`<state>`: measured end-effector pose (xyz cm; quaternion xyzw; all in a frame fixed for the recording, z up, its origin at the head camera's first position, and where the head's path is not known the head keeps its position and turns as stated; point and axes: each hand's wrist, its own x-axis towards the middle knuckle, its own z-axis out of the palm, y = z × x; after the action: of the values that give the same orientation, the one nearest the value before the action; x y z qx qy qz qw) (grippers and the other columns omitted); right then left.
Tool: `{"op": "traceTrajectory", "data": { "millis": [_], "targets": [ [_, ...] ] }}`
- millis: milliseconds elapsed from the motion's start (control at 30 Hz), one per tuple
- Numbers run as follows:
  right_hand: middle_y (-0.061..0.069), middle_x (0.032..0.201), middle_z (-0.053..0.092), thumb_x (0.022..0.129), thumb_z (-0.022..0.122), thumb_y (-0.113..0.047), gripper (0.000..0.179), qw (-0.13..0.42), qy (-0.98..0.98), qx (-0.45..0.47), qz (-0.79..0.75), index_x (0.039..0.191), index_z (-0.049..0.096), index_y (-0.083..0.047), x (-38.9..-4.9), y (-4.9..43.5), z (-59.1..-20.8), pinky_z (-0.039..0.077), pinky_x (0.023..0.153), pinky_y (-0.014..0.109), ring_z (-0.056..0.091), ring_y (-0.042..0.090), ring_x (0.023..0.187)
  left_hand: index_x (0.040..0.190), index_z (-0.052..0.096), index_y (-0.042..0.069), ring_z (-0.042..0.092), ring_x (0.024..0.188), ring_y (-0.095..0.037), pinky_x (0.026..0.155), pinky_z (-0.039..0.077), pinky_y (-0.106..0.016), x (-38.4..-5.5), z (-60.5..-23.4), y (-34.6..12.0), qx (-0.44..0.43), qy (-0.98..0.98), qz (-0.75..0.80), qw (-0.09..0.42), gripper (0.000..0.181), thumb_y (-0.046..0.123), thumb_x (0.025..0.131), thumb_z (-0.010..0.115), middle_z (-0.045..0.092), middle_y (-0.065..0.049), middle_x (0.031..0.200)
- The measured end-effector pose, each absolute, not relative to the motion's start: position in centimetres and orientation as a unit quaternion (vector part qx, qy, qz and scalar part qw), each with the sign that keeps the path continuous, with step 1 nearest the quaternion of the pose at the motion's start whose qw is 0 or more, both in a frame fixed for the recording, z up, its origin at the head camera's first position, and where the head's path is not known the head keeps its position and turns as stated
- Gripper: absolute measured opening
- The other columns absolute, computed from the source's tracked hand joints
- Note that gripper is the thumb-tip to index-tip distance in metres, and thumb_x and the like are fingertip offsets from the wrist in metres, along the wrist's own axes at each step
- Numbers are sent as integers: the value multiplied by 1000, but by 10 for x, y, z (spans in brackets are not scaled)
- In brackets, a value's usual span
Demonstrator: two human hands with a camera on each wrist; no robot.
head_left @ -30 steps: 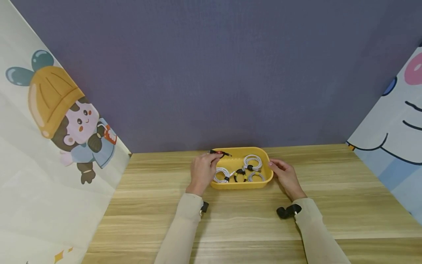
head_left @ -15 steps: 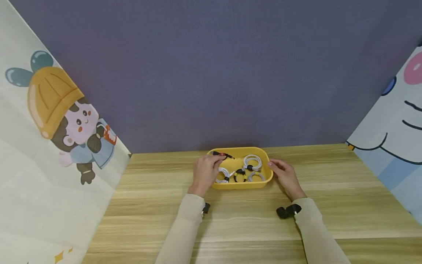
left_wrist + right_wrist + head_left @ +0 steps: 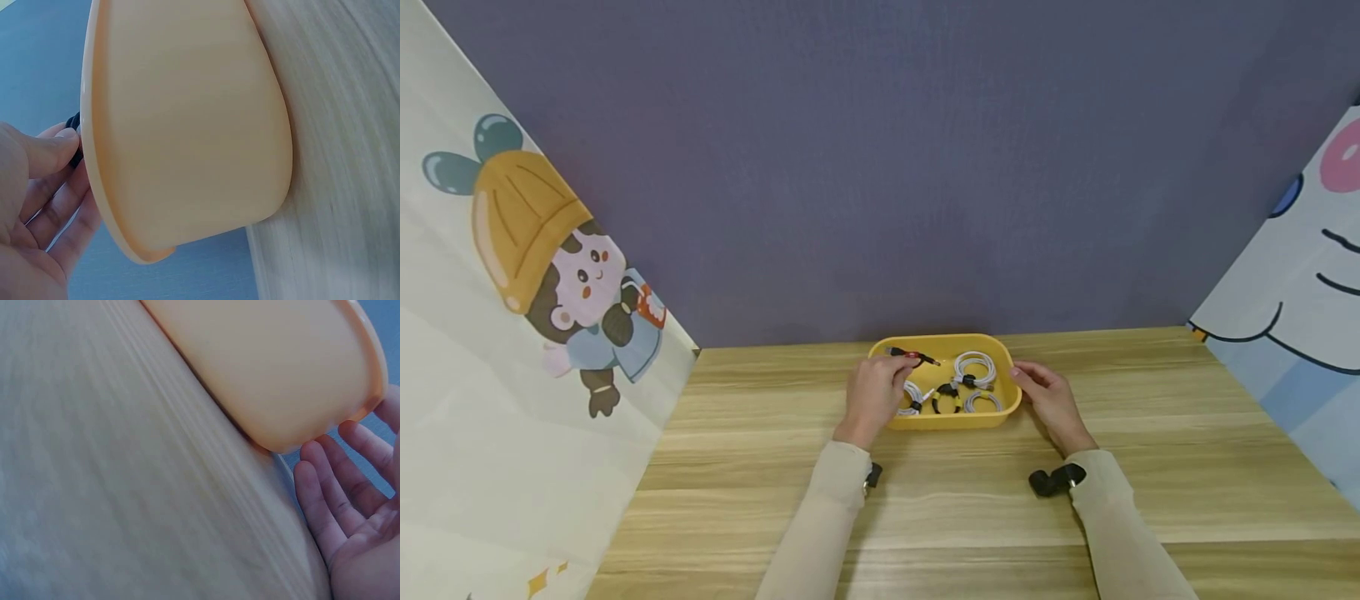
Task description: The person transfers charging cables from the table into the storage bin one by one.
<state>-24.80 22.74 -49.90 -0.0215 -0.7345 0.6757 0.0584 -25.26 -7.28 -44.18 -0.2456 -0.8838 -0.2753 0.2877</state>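
Observation:
A shallow yellow plastic basket (image 3: 951,422) stands on the wooden table. My left hand (image 3: 874,396) is over its left end, thumb and fingertips pinching a short black-and-red cable (image 3: 928,359). In the left wrist view, a black bit of this cable (image 3: 74,122) shows between thumb and fingers, beside the rim. At the basket's right end, my right hand (image 3: 1051,402) holds the rim, thumb on top and fingers along the outer wall. Inside lie a white coiled cable (image 3: 975,367), a black-and-yellow coil (image 3: 947,400) and a grey coil (image 3: 982,403). Another white coil (image 3: 913,398) is partly hidden by my left hand.
A dark purple-grey panel (image 3: 910,183) rises right behind the basket. White side panels with cartoon prints, the left panel (image 3: 512,400) and the right panel (image 3: 1292,308), flank the table (image 3: 955,517).
My left hand has moved slightly right and toward me, carrying the black-and-red cable farther over the basket. The right hand and basket have stayed in place.

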Motion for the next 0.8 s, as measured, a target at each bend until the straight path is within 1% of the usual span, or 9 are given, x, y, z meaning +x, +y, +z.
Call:
{"op": "traceTrajectory", "data": {
  "millis": [100,200,367,467,600,800],
  "targets": [
    [0,109,62,88,63,-35,54,64,-736,-19,674,128,55,1,-251,229,-504,51,71,19,60,8,91,100,76,20,59,58,-6,50,44,-20,-252,-442,-72,-247,-886,-269,287,15,17,87,68,72,3,88],
    [2,110,62,89,63,-36,54,67,-738,-17,671,127,55,1,-251,229,-505,51,71,19,60,7,90,100,76,20,61,60,-7,52,46,-21,-252,-443,-71,-246,-889,-261,283,15,17,87,67,72,3,88],
    [4,110,62,89,63,-37,55,67,-741,-14,668,127,55,1,-253,230,-506,51,70,19,60,7,89,99,76,20,61,60,-7,53,47,-22,-252,-443,-68,-242,-894,-259,275,15,17,88,67,72,3,88],
    [3,110,61,89,62,-38,54,64,-744,-15,665,127,56,0,-256,230,-506,51,70,19,60,7,89,98,76,19,62,62,-8,54,48,-24,-253,-443,-66,-240,-894,-258,278,14,16,88,67,72,4,87],
    [4,111,61,88,63,-38,52,63,-745,-18,664,126,57,-2,-260,232,-507,51,70,20,60,9,90,96,76,18,65,66,-11,57,50,-27,-255,-443,-63,-237,-893,-256,285,13,15,87,68,72,4,86],
    [10,115,59,88,64,-37,52,59,-738,-15,672,126,57,-2,-266,234,-507,52,71,20,61,15,94,96,76,17,65,67,-11,59,51,-26,-258,-442,-59,-233,-899,-244,279,13,15,87,67,72,4,86]
  ]
}}
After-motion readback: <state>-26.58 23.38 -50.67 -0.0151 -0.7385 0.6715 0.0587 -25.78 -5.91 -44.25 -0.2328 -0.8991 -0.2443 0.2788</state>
